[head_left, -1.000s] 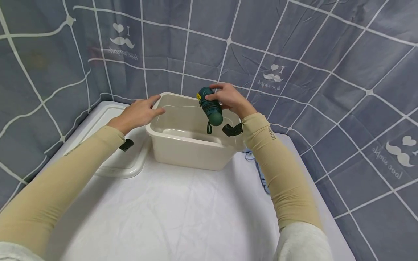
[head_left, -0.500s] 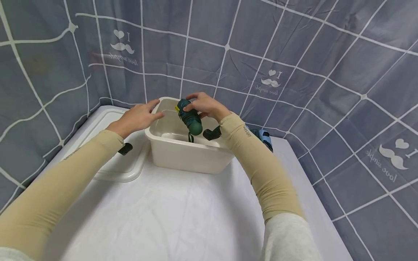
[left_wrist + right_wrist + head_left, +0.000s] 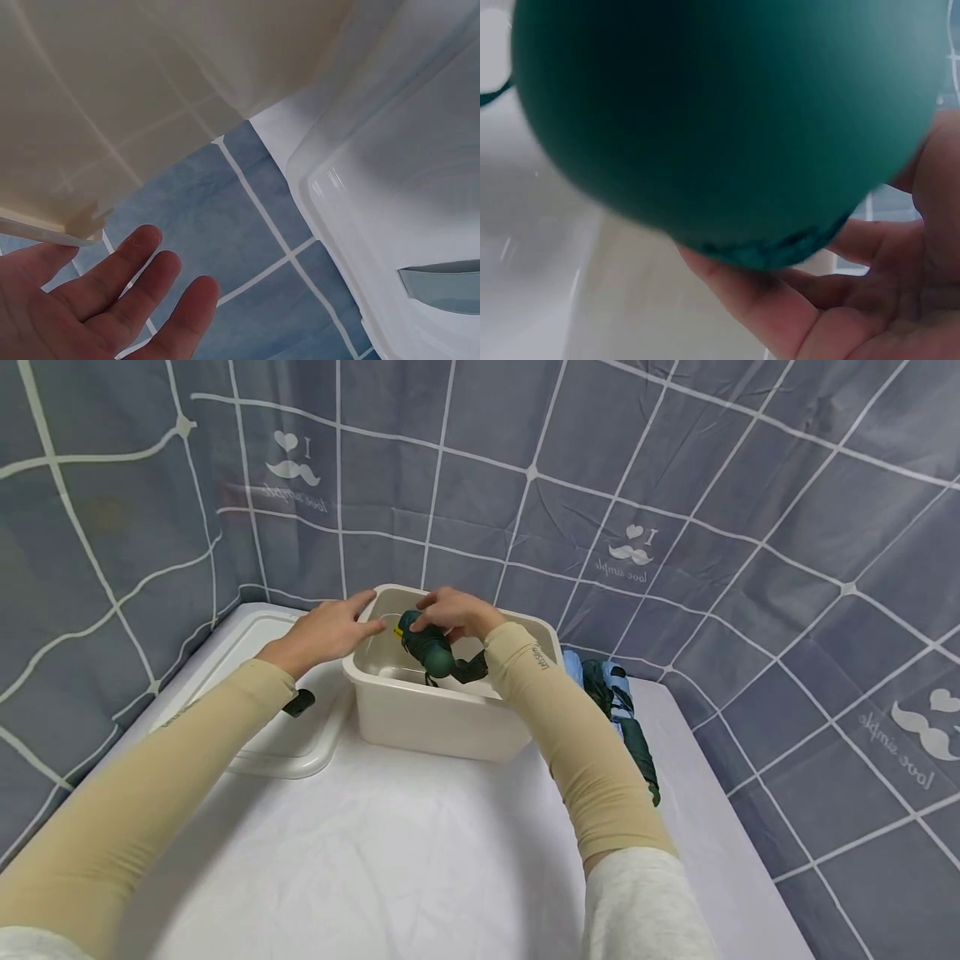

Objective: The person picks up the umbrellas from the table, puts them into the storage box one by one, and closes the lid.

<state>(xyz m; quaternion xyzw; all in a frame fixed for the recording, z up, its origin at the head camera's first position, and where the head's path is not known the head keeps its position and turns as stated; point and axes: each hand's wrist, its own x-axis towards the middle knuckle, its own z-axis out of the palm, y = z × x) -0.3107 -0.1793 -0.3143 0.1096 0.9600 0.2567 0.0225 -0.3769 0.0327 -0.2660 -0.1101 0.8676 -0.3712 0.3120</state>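
Observation:
My right hand (image 3: 459, 612) grips a folded dark green umbrella (image 3: 429, 646) by its cloth body, over the opening of a cream plastic bin (image 3: 442, 718). The umbrella is tilted, its rounded handle end toward me, with a wrist loop hanging down and a yellow tag at the far end. Close up in the right wrist view, the handle end (image 3: 727, 135) covers much of the right hand (image 3: 877, 300). At the bin's left rim, my left hand (image 3: 326, 631) rests with fingers extended; its fingertips (image 3: 142, 238) sit right by the rim in the left wrist view.
A white lid (image 3: 247, 652) lies on the table left of the bin. Several folded umbrellas, blue and dark green (image 3: 637, 752), lie to the right, partly behind my right sleeve. A grey-blue checked curtain (image 3: 480, 468) hangs behind the white-covered table (image 3: 390, 843).
My right hand has carried the umbrella left and down, from above the bin's right part into its opening. More of the umbrellas at right now shows. The left hand stays at the rim.

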